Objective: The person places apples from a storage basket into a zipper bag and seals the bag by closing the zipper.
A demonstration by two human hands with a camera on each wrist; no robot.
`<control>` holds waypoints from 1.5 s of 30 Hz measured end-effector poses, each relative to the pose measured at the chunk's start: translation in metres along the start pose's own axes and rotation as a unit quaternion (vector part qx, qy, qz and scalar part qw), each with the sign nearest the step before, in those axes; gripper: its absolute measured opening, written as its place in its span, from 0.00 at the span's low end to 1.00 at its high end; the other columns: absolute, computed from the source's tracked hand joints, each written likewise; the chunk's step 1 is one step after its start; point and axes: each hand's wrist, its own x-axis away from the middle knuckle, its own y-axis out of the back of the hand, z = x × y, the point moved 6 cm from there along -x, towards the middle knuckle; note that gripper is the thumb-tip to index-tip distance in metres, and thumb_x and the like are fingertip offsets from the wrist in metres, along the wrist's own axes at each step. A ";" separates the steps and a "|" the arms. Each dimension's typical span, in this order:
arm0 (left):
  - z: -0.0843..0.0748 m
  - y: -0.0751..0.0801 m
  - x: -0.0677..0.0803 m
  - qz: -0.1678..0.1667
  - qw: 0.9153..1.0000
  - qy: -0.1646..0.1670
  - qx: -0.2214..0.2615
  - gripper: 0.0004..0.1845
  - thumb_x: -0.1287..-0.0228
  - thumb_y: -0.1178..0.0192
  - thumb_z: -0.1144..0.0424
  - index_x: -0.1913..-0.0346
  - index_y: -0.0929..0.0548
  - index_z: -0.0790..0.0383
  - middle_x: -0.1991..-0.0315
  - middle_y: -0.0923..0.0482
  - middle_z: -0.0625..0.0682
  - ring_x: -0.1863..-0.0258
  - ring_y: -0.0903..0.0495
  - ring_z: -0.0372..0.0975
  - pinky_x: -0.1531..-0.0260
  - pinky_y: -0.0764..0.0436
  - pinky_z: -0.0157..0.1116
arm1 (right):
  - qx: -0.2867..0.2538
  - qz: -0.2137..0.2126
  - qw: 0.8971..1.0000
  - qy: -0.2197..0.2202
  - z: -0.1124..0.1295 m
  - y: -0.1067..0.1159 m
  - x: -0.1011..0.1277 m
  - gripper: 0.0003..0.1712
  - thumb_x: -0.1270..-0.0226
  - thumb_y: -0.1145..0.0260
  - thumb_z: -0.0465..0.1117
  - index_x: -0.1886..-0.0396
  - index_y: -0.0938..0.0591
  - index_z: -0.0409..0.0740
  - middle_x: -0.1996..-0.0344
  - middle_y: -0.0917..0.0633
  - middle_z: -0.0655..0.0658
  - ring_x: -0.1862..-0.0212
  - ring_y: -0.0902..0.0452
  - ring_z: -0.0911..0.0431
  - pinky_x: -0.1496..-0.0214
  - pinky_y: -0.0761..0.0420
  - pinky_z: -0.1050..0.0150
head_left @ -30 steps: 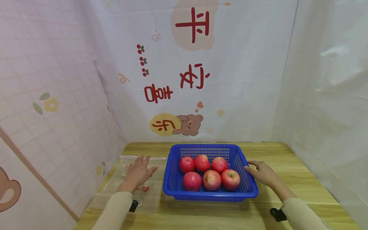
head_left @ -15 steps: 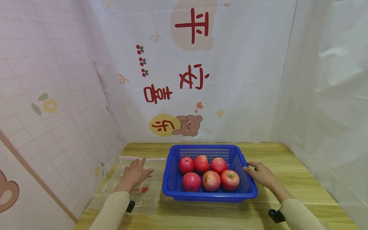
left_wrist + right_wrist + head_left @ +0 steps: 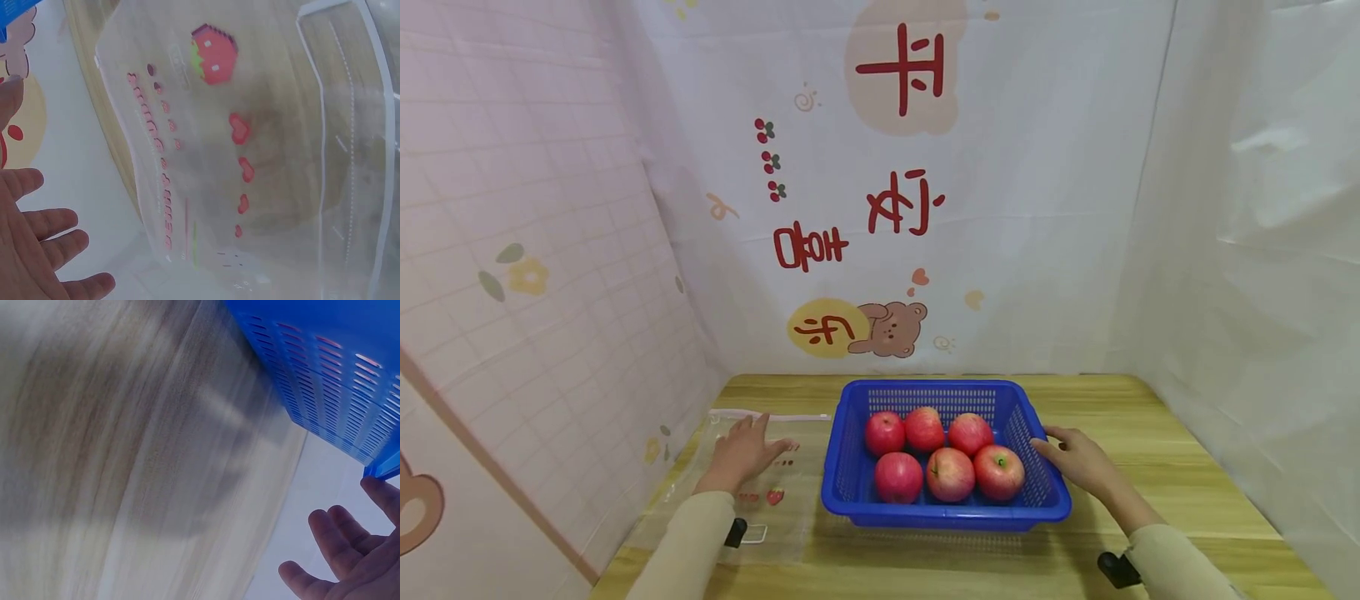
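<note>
A clear bag (image 3: 752,492) beside the blue basket (image 3: 946,518) is pressed by the flat, open-fingered left hand (image 3: 741,451); the basket's rim is touched by the relaxed right hand (image 3: 1078,460)

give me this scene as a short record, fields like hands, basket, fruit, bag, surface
left hand: open, fingers flat on the bag
right hand: open, at the basket's right rim
basket: blue, slotted walls, on the table
apples: six red ones in the basket, two rows of three
bag: clear plastic with a zip strip, strawberry and heart print, lying flat left of the basket
table: light wood
backdrop: white cloth with a bear and red characters
</note>
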 end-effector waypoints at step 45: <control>0.070 0.014 0.003 0.041 0.996 0.081 0.013 0.55 0.35 0.50 0.29 0.30 0.41 0.81 0.36 0.44 0.85 0.38 0.42 0.77 0.48 0.37 0.72 | -0.062 0.010 0.998 -0.026 -0.005 -0.006 0.002 0.36 0.25 0.41 0.52 0.35 0.30 0.23 0.50 0.17 0.28 0.51 0.17 0.39 0.48 0.21 0.43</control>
